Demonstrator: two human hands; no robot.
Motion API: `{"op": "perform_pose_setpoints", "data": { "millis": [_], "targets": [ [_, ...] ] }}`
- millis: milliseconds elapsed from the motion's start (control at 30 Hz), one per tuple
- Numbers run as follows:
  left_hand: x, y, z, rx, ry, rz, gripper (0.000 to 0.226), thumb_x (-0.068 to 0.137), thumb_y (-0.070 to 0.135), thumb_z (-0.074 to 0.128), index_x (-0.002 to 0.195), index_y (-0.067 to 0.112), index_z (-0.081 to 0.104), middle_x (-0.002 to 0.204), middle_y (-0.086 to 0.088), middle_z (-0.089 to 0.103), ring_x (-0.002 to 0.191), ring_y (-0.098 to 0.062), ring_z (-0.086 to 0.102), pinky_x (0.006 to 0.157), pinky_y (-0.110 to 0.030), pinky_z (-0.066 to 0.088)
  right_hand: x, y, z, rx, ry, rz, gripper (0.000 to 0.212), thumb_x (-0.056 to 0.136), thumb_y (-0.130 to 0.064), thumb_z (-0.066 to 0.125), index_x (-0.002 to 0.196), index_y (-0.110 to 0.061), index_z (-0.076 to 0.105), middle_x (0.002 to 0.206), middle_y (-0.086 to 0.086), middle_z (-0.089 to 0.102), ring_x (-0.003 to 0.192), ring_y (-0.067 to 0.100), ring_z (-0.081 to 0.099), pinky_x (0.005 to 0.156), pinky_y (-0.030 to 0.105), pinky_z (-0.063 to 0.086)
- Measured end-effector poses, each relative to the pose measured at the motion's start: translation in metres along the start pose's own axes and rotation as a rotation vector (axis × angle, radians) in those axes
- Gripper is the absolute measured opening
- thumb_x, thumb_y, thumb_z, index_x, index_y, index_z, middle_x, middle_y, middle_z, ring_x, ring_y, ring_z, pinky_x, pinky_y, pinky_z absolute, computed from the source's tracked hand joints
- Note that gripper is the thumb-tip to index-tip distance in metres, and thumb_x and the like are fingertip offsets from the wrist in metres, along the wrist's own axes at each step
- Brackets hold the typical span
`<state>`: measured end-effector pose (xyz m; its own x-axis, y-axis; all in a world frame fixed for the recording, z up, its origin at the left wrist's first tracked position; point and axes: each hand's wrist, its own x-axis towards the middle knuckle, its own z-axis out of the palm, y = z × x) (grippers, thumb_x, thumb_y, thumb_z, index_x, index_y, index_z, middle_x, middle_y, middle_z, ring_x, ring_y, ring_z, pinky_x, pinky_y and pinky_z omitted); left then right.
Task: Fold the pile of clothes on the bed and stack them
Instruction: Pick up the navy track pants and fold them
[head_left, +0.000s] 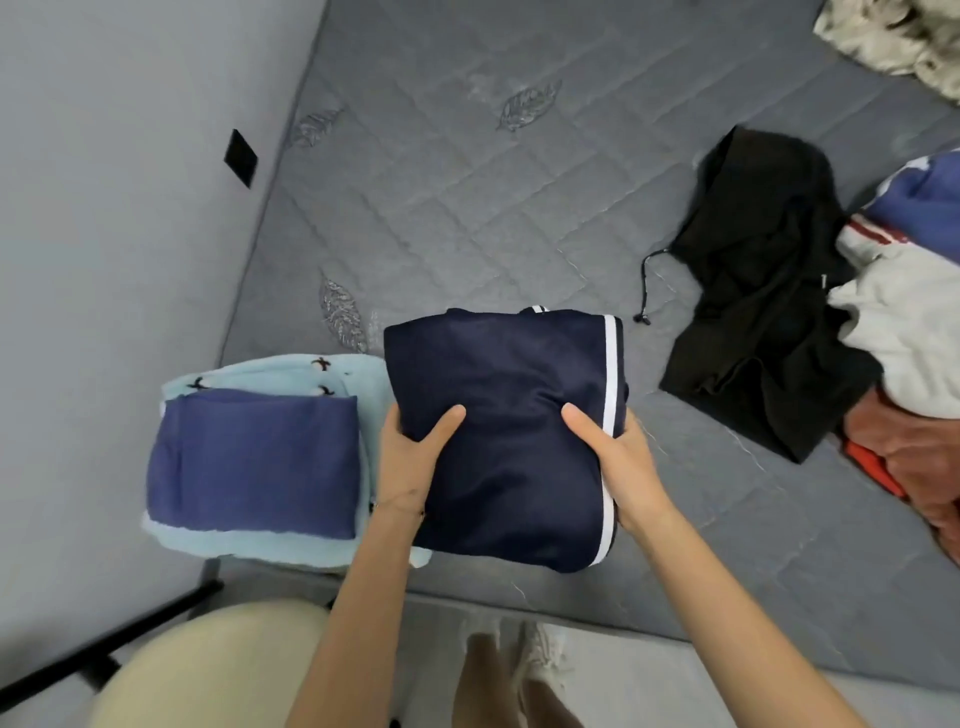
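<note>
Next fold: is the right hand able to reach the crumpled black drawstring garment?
Probably not yet: the right hand grips the folded navy white-striped garment; otherwise grey quilted mattress leaves the way free.

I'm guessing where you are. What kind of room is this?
Probably a bedroom. A quilted grey mattress sits against a wall, a stack of folded clothes lies on it, and a pile of unfolded clothes waits at its right side. The left hand and right hand hold a folded navy garment.

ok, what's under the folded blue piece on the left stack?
Under the folded blue piece lies a light-blue fleece item with small dark marks, showing at the top, right and bottom. Its middle, and anything between or below, is covered. The stack sits on the grey mattress.
</note>
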<state>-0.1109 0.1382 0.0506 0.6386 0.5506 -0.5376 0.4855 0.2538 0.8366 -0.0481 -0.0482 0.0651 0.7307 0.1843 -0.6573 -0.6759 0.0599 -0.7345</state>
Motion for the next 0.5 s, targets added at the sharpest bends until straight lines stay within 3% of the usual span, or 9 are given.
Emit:
{"op": "perform_pose_setpoints", "data": {
  "millis": [167,367,433,500],
  "targets": [
    [-0.002,0.022,-0.07,0.034,0.024,0.072,0.039,0.081,0.027,0.073,0.116,0.031,0.056,0.113,0.015,0.063,0.102,-0.001,0.059,0.085,-0.022,0.047,-0.027,0.012,0.064,0.039,-0.026,-0.049,0.026,0.086,-0.017,0.069,0.11,-0.025,0.063,0.104,-0.006,0.073,0.094,0.015,0.07,0.076,0.029,0.056],
    [0.026,0.043,-0.175,0.111,0.043,0.077,0.041,0.084,0.037,0.068,0.122,0.03,0.054,0.116,0.015,0.063,0.108,-0.007,0.058,0.094,-0.028,0.046,-0.04,0.04,0.162,0.118,-0.103,0.006,0.028,0.087,-0.021,0.067,0.115,-0.025,0.061,0.109,-0.005,0.072,0.099,0.015,0.069,0.084,0.032,0.056],
    [0.035,0.05,-0.207,0.125,0.048,0.065,0.035,0.085,0.036,0.068,0.117,0.033,0.054,0.112,0.017,0.062,0.104,-0.004,0.06,0.09,-0.025,0.048,-0.04,0.049,0.193,0.12,-0.119,0.019,0.029,0.087,-0.022,0.068,0.115,-0.026,0.061,0.109,-0.005,0.072,0.098,0.015,0.069,0.083,0.032,0.055],
    [0.047,0.05,-0.236,0.143,0.05,0.064,0.021,0.087,0.031,0.066,0.104,0.036,0.055,0.102,0.022,0.062,0.091,0.007,0.062,0.075,-0.014,0.05,-0.037,0.06,0.221,0.103,-0.145,0.022,0.034,0.086,-0.023,0.069,0.119,-0.025,0.06,0.111,-0.006,0.071,0.099,0.014,0.069,0.084,0.031,0.055]
  ]
}}
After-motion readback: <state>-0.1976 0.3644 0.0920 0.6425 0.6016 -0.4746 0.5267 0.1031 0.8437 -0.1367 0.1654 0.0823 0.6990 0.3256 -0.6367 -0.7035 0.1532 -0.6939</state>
